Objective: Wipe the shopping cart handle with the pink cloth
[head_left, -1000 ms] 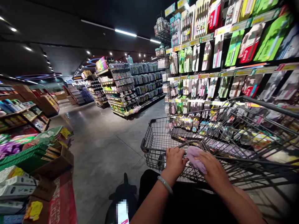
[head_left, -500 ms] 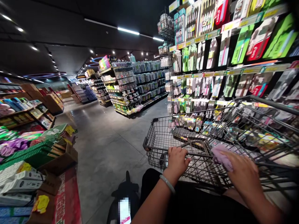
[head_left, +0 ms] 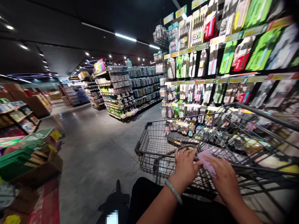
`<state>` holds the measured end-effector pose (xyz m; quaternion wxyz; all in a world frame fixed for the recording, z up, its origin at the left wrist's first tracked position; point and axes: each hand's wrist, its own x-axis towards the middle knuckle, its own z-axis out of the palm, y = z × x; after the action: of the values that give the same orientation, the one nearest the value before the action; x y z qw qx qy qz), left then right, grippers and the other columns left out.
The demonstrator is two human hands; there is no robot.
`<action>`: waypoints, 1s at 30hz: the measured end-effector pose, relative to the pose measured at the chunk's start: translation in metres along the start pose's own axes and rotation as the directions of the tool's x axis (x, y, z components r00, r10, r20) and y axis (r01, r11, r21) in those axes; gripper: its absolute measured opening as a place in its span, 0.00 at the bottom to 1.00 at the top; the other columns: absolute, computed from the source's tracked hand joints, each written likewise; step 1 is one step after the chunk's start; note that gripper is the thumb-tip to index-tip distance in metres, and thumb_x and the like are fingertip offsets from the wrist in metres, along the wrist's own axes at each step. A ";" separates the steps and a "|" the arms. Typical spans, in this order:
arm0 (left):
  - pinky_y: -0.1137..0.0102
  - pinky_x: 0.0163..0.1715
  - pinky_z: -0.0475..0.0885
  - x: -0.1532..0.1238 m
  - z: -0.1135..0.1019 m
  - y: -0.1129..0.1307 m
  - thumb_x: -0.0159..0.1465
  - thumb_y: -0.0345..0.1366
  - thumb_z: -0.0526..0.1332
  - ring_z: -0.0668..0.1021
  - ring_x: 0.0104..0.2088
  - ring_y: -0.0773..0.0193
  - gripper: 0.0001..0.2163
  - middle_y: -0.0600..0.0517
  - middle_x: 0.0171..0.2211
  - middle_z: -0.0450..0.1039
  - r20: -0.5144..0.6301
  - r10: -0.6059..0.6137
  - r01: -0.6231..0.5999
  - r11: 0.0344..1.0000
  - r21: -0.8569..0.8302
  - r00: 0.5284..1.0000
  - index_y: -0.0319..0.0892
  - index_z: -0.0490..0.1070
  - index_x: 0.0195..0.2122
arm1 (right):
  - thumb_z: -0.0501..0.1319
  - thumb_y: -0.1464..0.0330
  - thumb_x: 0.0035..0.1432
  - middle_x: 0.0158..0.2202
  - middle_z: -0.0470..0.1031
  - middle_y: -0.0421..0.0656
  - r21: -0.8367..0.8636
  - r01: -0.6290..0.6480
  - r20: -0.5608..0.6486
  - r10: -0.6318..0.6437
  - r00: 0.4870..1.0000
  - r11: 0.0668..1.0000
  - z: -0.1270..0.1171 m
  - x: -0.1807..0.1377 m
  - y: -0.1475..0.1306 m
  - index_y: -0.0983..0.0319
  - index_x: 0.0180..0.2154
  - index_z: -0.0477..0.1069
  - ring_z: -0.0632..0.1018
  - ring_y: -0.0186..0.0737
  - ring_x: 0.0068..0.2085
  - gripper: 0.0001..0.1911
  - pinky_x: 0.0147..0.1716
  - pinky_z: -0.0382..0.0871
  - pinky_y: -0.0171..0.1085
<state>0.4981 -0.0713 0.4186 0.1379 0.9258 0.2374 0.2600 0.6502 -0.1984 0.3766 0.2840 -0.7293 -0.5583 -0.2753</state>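
Note:
A dark wire shopping cart stands sideways before me. My left hand, with a pale bangle at the wrist, rests over the cart's near top bar. Its fingers are stretched out and apart, and the thumb reaches to the edge of a light purple cloth. The cloth is bunched in my right hand, whose fingers close over it right beside the left hand, along the same bar. Part of the cloth is hidden under the right fingers.
Racks of packaged toothbrushes rise behind the cart on the right. Cardboard boxes and a green bin line the left. Grey floor runs between them towards a product shelf. A dark object with a bright screen is below.
My left hand has loosened from the cart bar, its fingers extending as it moves right. My right hand has brought the purple cloth left, so the hands are now close together. The view has shifted right.

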 end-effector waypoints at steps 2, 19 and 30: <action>0.50 0.60 0.55 0.005 0.006 0.001 0.69 0.54 0.52 0.72 0.51 0.54 0.18 0.52 0.46 0.77 0.034 0.013 -0.013 1.000 0.012 0.999 0.53 0.71 0.51 | 0.51 0.79 0.46 0.49 0.78 0.44 0.015 0.039 0.027 -0.039 0.999 0.999 -0.006 0.001 0.006 0.57 0.50 0.74 0.75 0.47 0.52 0.30 0.60 0.61 0.51; 0.57 0.50 0.56 0.017 -0.001 0.005 0.72 0.41 0.52 0.74 0.40 0.58 0.13 0.53 0.34 0.76 0.002 0.018 -0.018 0.985 0.171 1.000 0.45 0.71 0.33 | 0.55 0.78 0.51 0.49 0.79 0.42 0.035 -0.109 0.185 0.101 0.978 0.993 -0.059 0.010 0.046 0.54 0.47 0.75 0.77 0.45 0.51 0.24 0.65 0.47 0.61; 0.59 0.49 0.56 0.024 -0.001 -0.001 0.72 0.43 0.51 0.74 0.40 0.57 0.15 0.53 0.33 0.77 0.043 0.058 -0.067 0.961 0.267 0.997 0.44 0.70 0.32 | 0.55 0.80 0.52 0.53 0.76 0.44 0.045 -0.171 0.154 0.162 0.975 0.984 -0.085 -0.004 0.060 0.56 0.48 0.74 0.74 0.46 0.55 0.24 0.67 0.38 0.62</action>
<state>0.5147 -0.0581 0.4291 0.0069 0.9473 0.2386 0.2134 0.7005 -0.2756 0.4260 0.2846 -0.7836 -0.5226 -0.1787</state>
